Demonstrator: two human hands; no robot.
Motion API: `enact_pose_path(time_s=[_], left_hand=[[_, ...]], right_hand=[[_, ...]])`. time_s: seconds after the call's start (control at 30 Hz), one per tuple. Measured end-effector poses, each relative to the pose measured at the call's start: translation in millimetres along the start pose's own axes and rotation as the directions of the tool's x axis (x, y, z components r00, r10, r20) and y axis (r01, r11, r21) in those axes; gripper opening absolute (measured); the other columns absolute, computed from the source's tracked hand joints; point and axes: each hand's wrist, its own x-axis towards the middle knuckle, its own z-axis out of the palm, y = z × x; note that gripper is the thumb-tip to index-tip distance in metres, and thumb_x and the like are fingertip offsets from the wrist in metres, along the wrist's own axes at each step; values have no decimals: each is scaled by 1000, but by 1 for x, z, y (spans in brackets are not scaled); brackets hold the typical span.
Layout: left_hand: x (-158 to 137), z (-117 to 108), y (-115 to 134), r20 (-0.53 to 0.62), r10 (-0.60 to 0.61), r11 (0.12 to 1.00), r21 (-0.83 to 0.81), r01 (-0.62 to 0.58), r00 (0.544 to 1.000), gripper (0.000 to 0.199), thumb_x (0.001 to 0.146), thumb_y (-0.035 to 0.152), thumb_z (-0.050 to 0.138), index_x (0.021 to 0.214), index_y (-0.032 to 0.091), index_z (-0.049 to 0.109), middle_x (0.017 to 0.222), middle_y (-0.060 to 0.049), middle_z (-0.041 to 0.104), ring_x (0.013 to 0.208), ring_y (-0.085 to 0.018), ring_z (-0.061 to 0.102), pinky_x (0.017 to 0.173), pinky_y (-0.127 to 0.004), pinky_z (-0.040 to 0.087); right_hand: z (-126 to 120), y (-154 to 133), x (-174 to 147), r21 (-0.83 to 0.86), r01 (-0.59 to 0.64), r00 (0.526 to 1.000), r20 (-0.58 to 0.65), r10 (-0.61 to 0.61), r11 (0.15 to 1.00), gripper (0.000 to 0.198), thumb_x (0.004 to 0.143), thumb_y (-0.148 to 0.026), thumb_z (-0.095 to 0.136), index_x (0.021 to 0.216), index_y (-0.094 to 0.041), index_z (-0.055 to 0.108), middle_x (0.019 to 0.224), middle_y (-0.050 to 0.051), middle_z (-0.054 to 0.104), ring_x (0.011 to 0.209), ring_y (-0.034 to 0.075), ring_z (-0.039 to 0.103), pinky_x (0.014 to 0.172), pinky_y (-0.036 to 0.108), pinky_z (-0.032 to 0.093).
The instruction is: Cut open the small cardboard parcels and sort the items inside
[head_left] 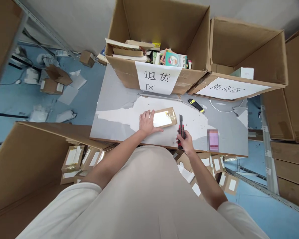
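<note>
My left hand (146,123) rests over the left end of a small cardboard box (174,114), fingers across its top and thumb along its near side, holding it on the table. The box bears a white label and shiny tape at its right end. In my right hand (186,141) is a red and black utility knife (181,131), its dark blade pointing away from me. The blade tip is just right of the box, apart from it. Farther back on the table lies a black and yellow utility knife (196,105).
The grey table (109,96) has a torn white surface patch. Behind stand a large carton (124,78) of books and another carton (261,81) holding a white box. A pink item (213,140) lies at right. Parcels fill an open carton (35,156) at left.
</note>
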Motion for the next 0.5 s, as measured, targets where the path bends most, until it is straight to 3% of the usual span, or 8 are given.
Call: enact_pose_path(time_s=[0.1, 0.2, 0.33, 0.4, 0.5], left_hand=[[-14, 1, -2, 16, -102, 994, -43, 103, 995, 83, 80, 63, 52, 145, 13, 34, 133, -21, 48, 120, -38, 44, 96, -50, 39], [-36, 7, -16, 69, -58, 971, -226, 73, 996, 56, 93, 40, 40, 142, 13, 40, 110, -14, 61, 100, -26, 58, 90, -41, 45], [-63, 22, -31, 77, -24, 904, -425, 54, 997, 50, 93, 32, 41, 140, 16, 42, 98, -7, 61, 74, -16, 60, 80, -33, 51], [-67, 25, -32, 63, -41, 899, -434, 65, 997, 53, 91, 32, 44, 141, 16, 40, 102, -8, 60, 76, -17, 61, 80, -34, 51], [-50, 20, -31, 28, -35, 904, -425, 43, 999, 61, 86, 30, 49, 143, 14, 35, 119, -13, 56, 93, -21, 62, 86, -37, 51]], right_hand=[[46, -8, 24, 195, 5, 999, 52, -16, 981, 52, 65, -53, 72, 101, -23, 48, 82, -3, 61, 61, 11, 58, 51, 26, 53], [65, -19, 43, 237, 37, 999, 28, -45, 971, 47, 66, -49, 73, 95, -23, 46, 73, -6, 57, 58, 10, 57, 51, 25, 52], [61, -25, 55, 207, 45, 997, 60, -58, 977, 45, 66, -44, 74, 95, -23, 46, 67, -8, 55, 53, 10, 54, 50, 26, 50], [56, -23, 51, 191, 52, 996, 59, -65, 980, 46, 66, -44, 74, 97, -22, 47, 74, -5, 59, 55, 10, 54, 51, 27, 51], [49, -13, 31, 201, 46, 998, 25, -52, 979, 46, 67, -45, 74, 98, -21, 51, 93, 0, 65, 57, 8, 55, 53, 27, 52]])
